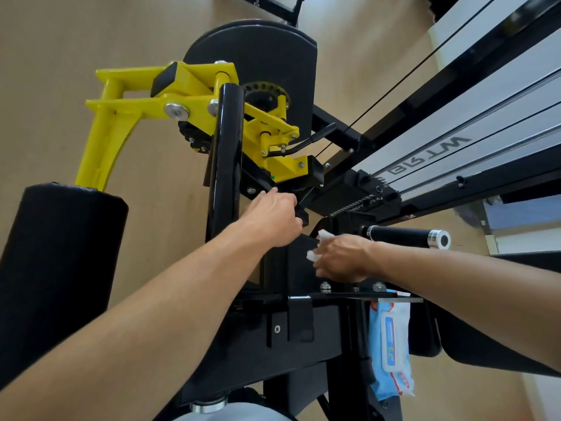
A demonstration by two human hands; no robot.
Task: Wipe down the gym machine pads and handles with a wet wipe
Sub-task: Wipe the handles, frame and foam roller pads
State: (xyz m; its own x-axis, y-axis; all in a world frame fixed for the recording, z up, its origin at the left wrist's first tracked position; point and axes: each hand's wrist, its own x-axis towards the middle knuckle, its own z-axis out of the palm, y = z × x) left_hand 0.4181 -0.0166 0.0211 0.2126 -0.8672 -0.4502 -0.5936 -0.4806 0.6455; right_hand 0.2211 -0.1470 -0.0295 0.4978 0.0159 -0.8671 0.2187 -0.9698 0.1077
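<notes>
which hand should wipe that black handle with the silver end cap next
Right. The right hand already holds the wet wipe and sits just beside the black handle. The left hand is further away, gripping a black frame part.

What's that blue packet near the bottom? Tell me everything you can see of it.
The wet wipe pack is a soft, crinkly plastic pouch, light blue with a white label flap and red print at its lower end. It lies lengthwise between black machine parts, its top tucked under a bolted metal plate. Neither hand touches it.
</notes>
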